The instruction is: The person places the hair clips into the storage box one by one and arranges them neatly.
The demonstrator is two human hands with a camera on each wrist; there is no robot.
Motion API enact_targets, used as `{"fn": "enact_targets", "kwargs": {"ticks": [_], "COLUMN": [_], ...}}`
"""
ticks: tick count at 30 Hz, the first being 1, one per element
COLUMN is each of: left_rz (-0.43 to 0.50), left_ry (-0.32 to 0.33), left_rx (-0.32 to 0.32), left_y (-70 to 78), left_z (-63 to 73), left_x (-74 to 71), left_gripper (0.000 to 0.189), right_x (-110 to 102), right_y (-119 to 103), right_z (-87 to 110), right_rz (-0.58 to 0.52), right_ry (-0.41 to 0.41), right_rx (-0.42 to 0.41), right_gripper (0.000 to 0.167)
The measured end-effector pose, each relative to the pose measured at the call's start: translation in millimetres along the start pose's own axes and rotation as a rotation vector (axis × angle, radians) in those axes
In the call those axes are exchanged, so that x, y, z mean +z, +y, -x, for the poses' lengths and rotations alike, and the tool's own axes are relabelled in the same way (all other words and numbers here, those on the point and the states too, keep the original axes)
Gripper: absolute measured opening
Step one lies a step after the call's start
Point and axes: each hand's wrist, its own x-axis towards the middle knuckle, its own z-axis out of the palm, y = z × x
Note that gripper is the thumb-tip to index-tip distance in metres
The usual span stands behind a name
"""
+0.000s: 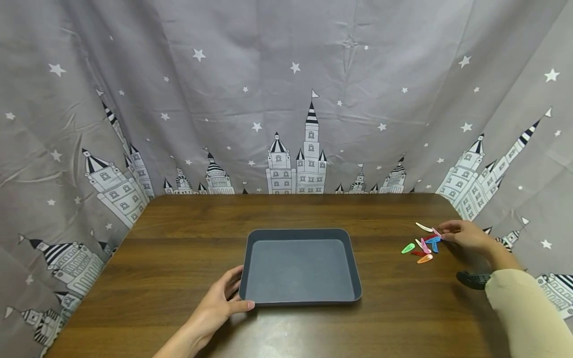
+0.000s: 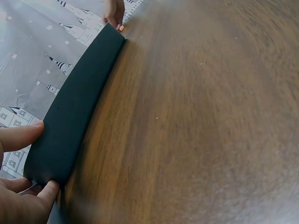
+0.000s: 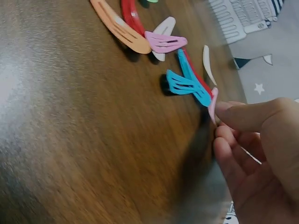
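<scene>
At frame right, your right fingers (image 3: 226, 154) are closely pinching a slim pink hair clip (image 3: 213, 106); your left fingers (image 2: 48, 192) are gripping the shallow grey rectangular tray (image 1: 297, 271), centre. Slotted blue clips (image 3: 180, 85) crowding it are risking snagging.

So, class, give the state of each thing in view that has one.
Tray: right way up on the table
Left hand: gripping the tray's near left corner
Right hand: curled, touching a pink clip; firm grip unclear
Other pink clip: across a white clip
Blue clips: overlapping
Red clips: among the others
Green clip: apart from the rest
Orange clip: on the table
Curtain: hanging, creased
</scene>
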Motion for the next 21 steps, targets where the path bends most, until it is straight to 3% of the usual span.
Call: {"fn": "enact_targets", "kwargs": {"ticks": [10, 21], "left_rz": [-0.02, -0.022], "left_ry": [0.019, 0.007], "left_rx": [0.008, -0.009], "left_y": [1.4, 1.5], "left_z": [2.4, 2.2], "left_x": [1.2, 0.5], "left_gripper": [0.093, 0.094], "right_x": [7.8, 11.0], "right_y": [5.6, 1.9], "right_z": [-10.5, -10.1], "right_rz": [0.036, 0.047], "right_ry": [0.076, 0.078], "right_rx": [-0.004, -0.043], "right_gripper": [0.028, 0.008]}}
